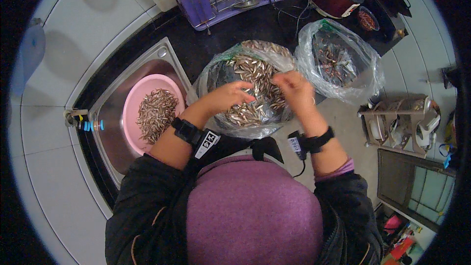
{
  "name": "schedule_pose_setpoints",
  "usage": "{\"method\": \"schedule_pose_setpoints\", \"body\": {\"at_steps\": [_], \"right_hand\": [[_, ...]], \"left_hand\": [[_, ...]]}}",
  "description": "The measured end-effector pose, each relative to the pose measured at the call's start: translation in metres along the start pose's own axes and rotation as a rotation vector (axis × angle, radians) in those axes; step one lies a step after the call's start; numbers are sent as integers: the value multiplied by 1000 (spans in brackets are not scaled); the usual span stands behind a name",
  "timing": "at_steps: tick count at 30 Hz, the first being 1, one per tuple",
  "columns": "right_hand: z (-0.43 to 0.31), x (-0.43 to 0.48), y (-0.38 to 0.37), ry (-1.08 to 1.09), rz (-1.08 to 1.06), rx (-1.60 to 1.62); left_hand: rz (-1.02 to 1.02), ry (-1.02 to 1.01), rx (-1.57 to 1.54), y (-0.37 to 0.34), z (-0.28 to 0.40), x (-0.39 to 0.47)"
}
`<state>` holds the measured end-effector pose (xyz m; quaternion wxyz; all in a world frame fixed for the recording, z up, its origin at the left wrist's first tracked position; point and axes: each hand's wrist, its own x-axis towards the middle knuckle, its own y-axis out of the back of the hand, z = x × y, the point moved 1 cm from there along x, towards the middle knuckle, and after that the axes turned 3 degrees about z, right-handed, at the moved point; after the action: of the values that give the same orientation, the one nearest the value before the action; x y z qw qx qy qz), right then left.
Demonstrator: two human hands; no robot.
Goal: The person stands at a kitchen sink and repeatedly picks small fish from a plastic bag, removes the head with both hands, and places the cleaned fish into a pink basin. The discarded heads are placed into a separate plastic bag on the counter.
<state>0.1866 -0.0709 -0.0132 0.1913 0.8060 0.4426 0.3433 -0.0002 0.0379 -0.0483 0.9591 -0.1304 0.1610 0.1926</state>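
Observation:
In front of me an opened clear plastic bag (pixel 206 81) holds a heap of small silvery fish (pixel 254 70). My left hand (pixel 233 95) hovers over the heap from the left, thumb and fingers apart with nothing visible between them. At the bag's right side is my right hand (pixel 296 88), blurred, its fingertips drawn together; whether they pinch a fish cannot be made out. To the left, a pink plastic basin (pixel 132 92) in the steel sink contains many more small fish (pixel 156 114). A second clear bag (pixel 369 81) on the right holds dark and reddish scraps (pixel 335 60).
Behind the bags stand a purple utensil rack (pixel 198 5) with chopsticks, a dark red rice cooker (pixel 327 0) and a small bowl of reddish bits (pixel 367 20). A loose black cable (pixel 294 11) lies on the black counter. The sink rim (pixel 171 53) borders the left side.

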Motion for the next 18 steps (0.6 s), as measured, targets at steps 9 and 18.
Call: {"method": "schedule_pose_setpoints", "body": {"at_steps": [9,18], "right_hand": [[147,35,126,-498,91,-689],[160,18,123,-395,71,-769]], "left_hand": [[-61,103,131,12,0,-16],[31,-85,349,-11,-14,2]]}}
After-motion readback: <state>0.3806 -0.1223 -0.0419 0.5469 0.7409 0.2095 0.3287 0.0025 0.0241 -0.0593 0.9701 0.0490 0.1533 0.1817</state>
